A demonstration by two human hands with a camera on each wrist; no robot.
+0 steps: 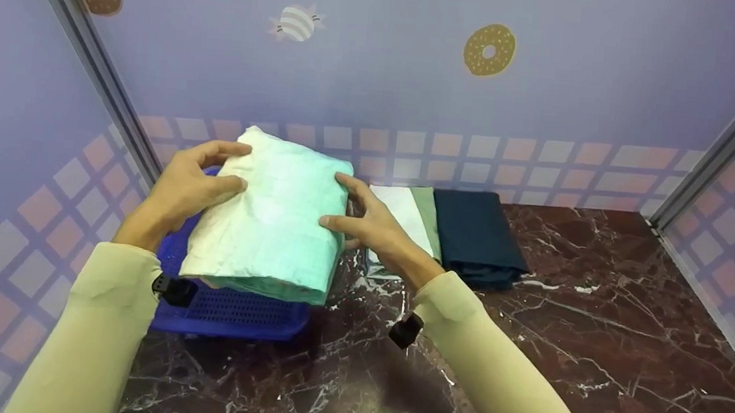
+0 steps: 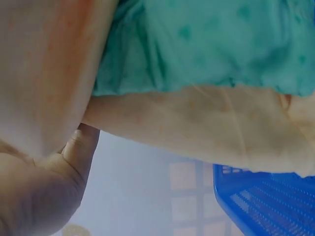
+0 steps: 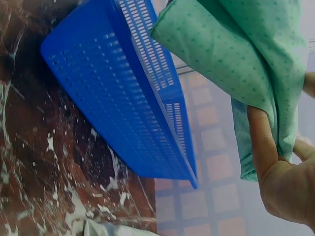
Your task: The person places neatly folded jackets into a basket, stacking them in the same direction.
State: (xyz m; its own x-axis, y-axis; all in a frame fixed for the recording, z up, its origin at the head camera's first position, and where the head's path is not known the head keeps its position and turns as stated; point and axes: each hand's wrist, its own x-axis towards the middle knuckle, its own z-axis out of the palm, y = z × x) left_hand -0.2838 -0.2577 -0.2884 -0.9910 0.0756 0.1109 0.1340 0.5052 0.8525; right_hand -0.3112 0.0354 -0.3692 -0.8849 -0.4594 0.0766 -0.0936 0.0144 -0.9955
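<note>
Both hands hold up a folded cloth [image 1: 277,212], cream on the left and mint green on the right, with its folded layers facing me. My left hand [image 1: 193,184] grips the left edge, thumb and fingertips on the front face. On the opposite edge, my right hand [image 1: 369,223] pinches the cloth between thumb and fingers. Small darker green specks pattern the mint fabric [image 3: 221,54] in the right wrist view. Beneath the cloth stands a blue perforated basket [image 1: 244,325], whose inside is mostly hidden by the cloth in the head view.
A folded navy cloth [image 1: 478,236] lies on the dark red marbled tabletop [image 1: 569,331] to the right. Beside it is a white and sage-green folded cloth [image 1: 403,213], partly behind my right wrist. Lilac panels [image 1: 386,68] with printed donuts and tiles enclose the back and sides.
</note>
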